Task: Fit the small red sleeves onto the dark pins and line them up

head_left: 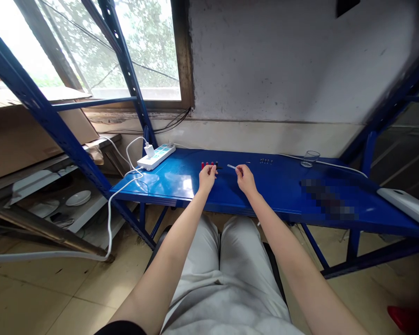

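Observation:
Over the blue table (181, 160), my left hand (207, 177) is closed in a pinch on a short, slim black piece (219, 167) that points right. My right hand (245, 177) pinches a slim, pale, see-through tube (232, 166), its free end pointing left toward the black piece. A gap separates the two pieces. Just behind my left fingers stand several small red pieces (203, 164), partly hidden by the hand. To the right of my right hand, several tiny metallic pieces (266, 161) stand in a row. Their kind is too small to tell.
A white power strip (157, 157) with a plugged-in charger sits at the table's left, its cable hanging over the edge. Toward the right are a clear glass (310, 158), a blurred-out dark object (330, 200) and a white device (407, 204). Blue metal uprights frame both sides.

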The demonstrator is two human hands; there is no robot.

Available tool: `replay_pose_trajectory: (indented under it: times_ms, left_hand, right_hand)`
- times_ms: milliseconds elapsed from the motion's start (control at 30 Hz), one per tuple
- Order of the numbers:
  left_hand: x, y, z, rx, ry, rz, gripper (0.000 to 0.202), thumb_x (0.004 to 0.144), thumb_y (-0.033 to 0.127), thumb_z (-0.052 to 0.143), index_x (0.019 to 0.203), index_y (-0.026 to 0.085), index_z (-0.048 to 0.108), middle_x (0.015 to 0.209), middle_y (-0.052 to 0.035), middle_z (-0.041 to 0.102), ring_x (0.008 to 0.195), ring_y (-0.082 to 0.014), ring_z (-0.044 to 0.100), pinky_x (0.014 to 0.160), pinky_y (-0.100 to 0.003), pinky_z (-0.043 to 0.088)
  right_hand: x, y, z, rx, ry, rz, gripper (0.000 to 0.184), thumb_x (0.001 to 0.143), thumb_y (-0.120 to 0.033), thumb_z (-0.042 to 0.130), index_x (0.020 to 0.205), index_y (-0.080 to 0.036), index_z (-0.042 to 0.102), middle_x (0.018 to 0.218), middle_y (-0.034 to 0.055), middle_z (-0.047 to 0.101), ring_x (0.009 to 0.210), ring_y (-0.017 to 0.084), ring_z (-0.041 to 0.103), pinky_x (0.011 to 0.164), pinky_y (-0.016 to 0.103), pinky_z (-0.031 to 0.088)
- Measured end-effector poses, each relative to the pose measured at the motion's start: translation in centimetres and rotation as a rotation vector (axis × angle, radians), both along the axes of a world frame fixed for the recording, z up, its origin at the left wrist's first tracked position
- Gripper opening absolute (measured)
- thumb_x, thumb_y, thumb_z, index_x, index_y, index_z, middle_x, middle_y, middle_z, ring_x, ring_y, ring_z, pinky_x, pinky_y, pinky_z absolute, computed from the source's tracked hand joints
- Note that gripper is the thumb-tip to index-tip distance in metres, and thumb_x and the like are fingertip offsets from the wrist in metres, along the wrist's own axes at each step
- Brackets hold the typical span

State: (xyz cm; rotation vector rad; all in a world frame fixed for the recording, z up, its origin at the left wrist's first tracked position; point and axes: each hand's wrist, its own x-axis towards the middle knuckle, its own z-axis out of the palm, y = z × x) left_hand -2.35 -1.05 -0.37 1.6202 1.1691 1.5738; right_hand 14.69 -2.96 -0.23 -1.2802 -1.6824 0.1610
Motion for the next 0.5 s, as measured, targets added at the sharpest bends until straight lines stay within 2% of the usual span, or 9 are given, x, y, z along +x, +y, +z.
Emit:
replay_pose_trajectory:
  times_ms: [100,233,333,500]
  left_hand:
    - [0.08,-0.20,0.13,-0.031,0.035,-0.112,0.033,0.079,0.047,0.052,0.081,0.015,0.062,0.070,-0.0039,0.064,0.052,-0.0095,0.054,0.054,-0.022,0.043]
    - [0.37,-0.15,0.13,-0.061,0.034,-0.258,0.034,0.077,0.047,0.055,0.083,0.014,0.063,0.071,-0.0057,0.067,0.051,-0.0100,0.055,0.055,-0.024,0.045]
    - [0.52,0.11,0.02,-0.068,0.012,-0.286,0.034,0.076,0.046,0.057,0.083,0.013,0.062,0.068,-0.0051,0.066,0.050,-0.0097,0.056,0.056,-0.024,0.046]
    - [0.60,0.36,-0.14,-0.063,0.013,-0.293,0.033,0.074,0.045,0.059,0.082,0.013,0.063,0.065,-0.0029,0.064,0.051,-0.0098,0.057,0.055,-0.024,0.046]
  right_hand:
    - [0.06,-0.04,0.09,0.062,0.038,0.028,0.028,0.089,-0.041,0.035,0.095,-0.019,0.052,0.090,0.0089,0.056,0.079,0.019,0.053,0.070,0.030,0.044]
    - [-0.29,0.21,-0.11,0.073,-0.052,0.196,0.025,0.088,-0.040,0.040,0.090,-0.020,0.055,0.089,0.0075,0.055,0.076,0.017,0.053,0.070,0.030,0.044]
    - [-0.38,0.53,-0.39,0.061,-0.101,0.263,0.024,0.086,-0.040,0.045,0.087,-0.020,0.057,0.087,0.0071,0.055,0.073,0.017,0.053,0.067,0.030,0.044]
    - [-0.25,0.85,-0.63,0.002,-0.126,0.274,0.029,0.083,-0.044,0.047,0.085,-0.019,0.061,0.074,0.0047,0.053,0.064,0.015,0.050,0.061,0.029,0.042]
